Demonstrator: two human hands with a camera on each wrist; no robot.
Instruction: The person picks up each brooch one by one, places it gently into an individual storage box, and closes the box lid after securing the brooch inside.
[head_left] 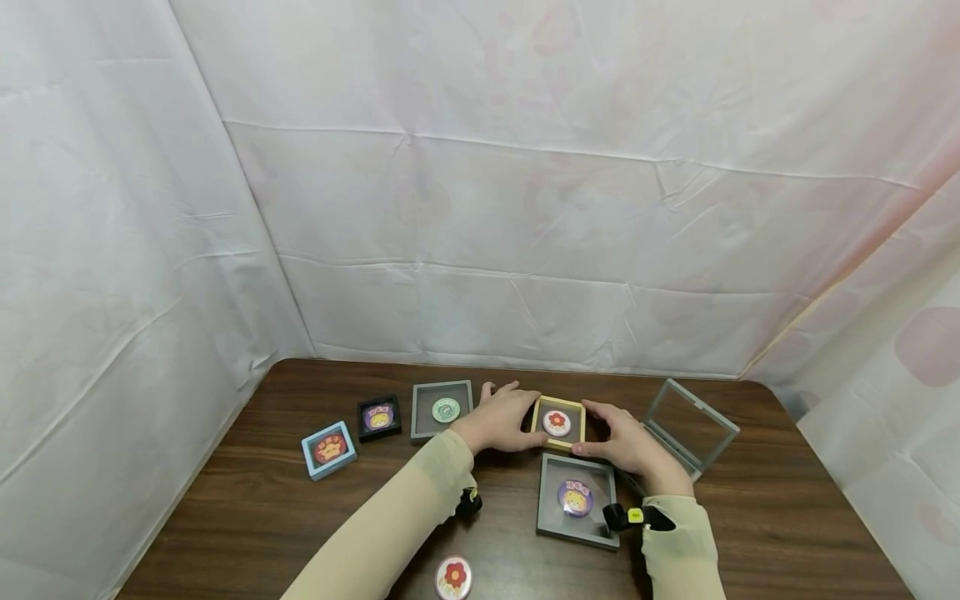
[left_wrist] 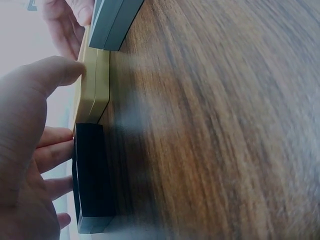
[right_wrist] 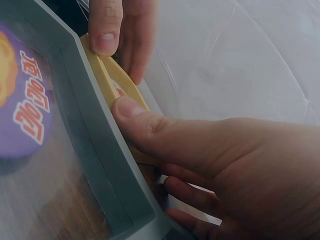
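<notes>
A yellow square display frame (head_left: 561, 400) holds a white badge (head_left: 557, 422) with a red flower. On its left side, my left hand (head_left: 504, 419) grips the frame, thumb near the front corner and fingers at the back. My right hand (head_left: 626, 446) holds the right side, its thumb (right_wrist: 131, 109) against the front edge. In the left wrist view, a black case (left_wrist: 91, 172) sits beside the yellow frame, near my left fingers; my left hand hides it in the head view. Just in front stands a grey frame (head_left: 545, 500) with a purple badge (head_left: 575, 498).
Leftward lie a light blue case (head_left: 348, 444), a small black case (head_left: 379, 433) and a grey frame (head_left: 423, 408) with a green badge. An opened grey frame (head_left: 712, 417) stands at right. A loose flower badge (head_left: 453, 577) lies near the table's front (head_left: 225, 533).
</notes>
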